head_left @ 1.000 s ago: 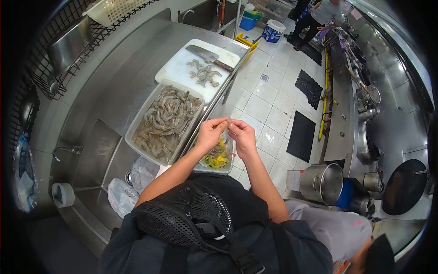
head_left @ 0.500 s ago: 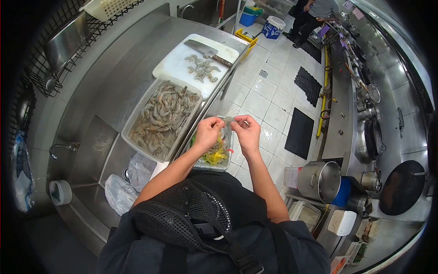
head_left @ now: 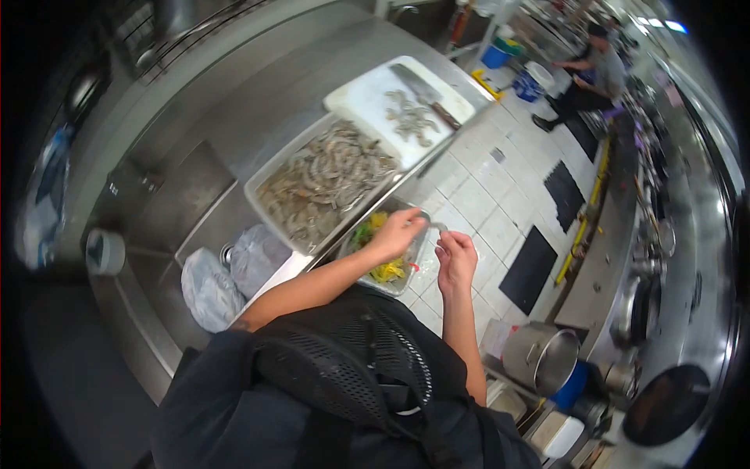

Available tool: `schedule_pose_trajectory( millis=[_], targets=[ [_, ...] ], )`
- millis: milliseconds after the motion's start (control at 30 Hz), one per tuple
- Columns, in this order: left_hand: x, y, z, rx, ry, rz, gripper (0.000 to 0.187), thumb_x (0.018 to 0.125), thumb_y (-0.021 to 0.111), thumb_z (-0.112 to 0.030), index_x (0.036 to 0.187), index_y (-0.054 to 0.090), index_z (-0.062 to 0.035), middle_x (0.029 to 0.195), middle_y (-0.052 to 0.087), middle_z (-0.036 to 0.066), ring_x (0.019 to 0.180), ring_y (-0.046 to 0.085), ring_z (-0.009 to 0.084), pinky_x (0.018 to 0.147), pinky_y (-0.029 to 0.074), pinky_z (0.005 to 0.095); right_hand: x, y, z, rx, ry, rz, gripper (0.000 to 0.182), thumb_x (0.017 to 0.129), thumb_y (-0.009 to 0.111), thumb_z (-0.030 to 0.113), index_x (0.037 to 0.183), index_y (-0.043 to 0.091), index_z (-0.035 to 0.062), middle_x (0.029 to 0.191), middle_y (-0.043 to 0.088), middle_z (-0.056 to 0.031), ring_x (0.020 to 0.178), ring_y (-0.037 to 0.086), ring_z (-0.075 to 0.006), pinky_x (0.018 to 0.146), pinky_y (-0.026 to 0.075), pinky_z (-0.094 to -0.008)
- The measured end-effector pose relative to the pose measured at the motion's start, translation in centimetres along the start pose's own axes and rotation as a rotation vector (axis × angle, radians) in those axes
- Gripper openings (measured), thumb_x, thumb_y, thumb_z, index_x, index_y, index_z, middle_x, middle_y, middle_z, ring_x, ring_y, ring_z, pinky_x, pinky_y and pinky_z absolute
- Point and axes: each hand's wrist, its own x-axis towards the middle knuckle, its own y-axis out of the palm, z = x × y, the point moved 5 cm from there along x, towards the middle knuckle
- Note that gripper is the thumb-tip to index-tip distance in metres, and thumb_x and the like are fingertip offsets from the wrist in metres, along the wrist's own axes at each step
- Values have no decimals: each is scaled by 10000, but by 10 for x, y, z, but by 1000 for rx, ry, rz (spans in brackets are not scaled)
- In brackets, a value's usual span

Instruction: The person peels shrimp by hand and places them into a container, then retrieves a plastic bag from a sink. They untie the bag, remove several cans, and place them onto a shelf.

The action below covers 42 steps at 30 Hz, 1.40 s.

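Observation:
A small grey shrimp (head_left: 434, 225) is held between my two hands, its outline blurred. My left hand (head_left: 398, 233) pinches one end of it, and my right hand (head_left: 455, 258) has the other end between thumb and fingertips. Beneath my hands is a bin (head_left: 394, 288) with yellow and green scraps in it. To the left of the hands, a tub (head_left: 262, 205) full of whole shrimp (head_left: 332, 176) stands on the steel counter. Beyond it, several shrimp (head_left: 409, 117) and a cleaver (head_left: 426, 92) lie on a white cutting board (head_left: 359, 96).
Plastic bags (head_left: 209, 291) lie in the sink at left. A large steel pot (head_left: 539, 358) stands at lower right. Black mats (head_left: 529, 270) lie on the tiled floor (head_left: 461, 191). A co-worker (head_left: 598, 74) sits at the far upper right, near a blue-and-white bucket (head_left: 535, 80).
The camera view has turned and shifted. My hands are slightly farther apart, with the shrimp stretched between them. More of the co-worker shows now.

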Motion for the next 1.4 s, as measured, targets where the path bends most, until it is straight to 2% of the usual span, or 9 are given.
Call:
schedule_pose_trajectory(
  millis=[100,233,400,567,600,800,933,1133,1400],
  targets=[
    [-10,14,-9,-116,-142,296,321,951,694,-144,1214,679,40,985,737,135,842,697,163,742,557,311,-7,5,-17,-102,-17,-22,180,878,735,-13,983,605,54,869,666,-64,799,653,-166,683,526,-294],
    [-3,-12,5,-131,-259,179,126,928,699,-97,950,723,25,790,716,81,678,634,105,614,517,285,7,-15,-33,-53,-16,-53,173,860,684,-31,977,595,60,872,644,-66,775,630,-167,658,542,-287],
    [-1,-149,-48,675,160,-231,144,869,644,-188,894,737,-81,944,723,149,886,678,405,764,542,487,17,-87,-103,216,230,-255,139,862,615,-47,968,582,37,856,591,-65,745,578,-179,680,524,-290],
    [-24,-234,8,1373,-235,43,221,772,680,-70,948,759,38,993,730,229,977,716,392,871,568,464,43,-91,-113,203,348,-367,130,881,619,-26,954,593,78,867,587,-43,819,581,-169,748,539,-320],
    [-22,-235,9,1375,-223,58,221,772,680,-70,948,759,38,993,730,229,977,716,392,871,568,464,66,-73,-97,333,126,-52,156,887,632,-22,1005,592,71,918,590,-53,834,578,-183,801,540,-327],
    [-17,-246,-25,1168,-211,-54,153,782,712,-87,905,744,-2,794,710,205,837,712,395,759,568,437,46,81,54,106,-195,133,257,947,670,64,1182,571,32,1096,674,-110,978,651,-211,854,534,-344],
    [-11,-237,-53,668,-190,-202,195,823,786,-150,815,667,4,744,690,135,724,701,268,660,535,390,25,82,7,-209,-104,141,113,927,691,76,1028,641,76,930,690,-35,805,634,-136,709,479,-281],
    [-16,-104,-33,-412,-284,-95,58,920,687,11,970,657,11,858,695,60,719,654,109,625,532,242,-30,112,-38,-179,23,362,263,987,660,73,1240,634,4,1083,708,-86,911,686,-167,783,579,-310],
    [-13,-27,-56,36,6,118,195,903,719,-57,1087,677,-7,897,695,60,856,673,185,749,531,346,4,43,14,-459,-353,188,136,926,649,-46,1057,664,-13,947,696,-62,831,655,-107,756,556,-273]
  ],
)
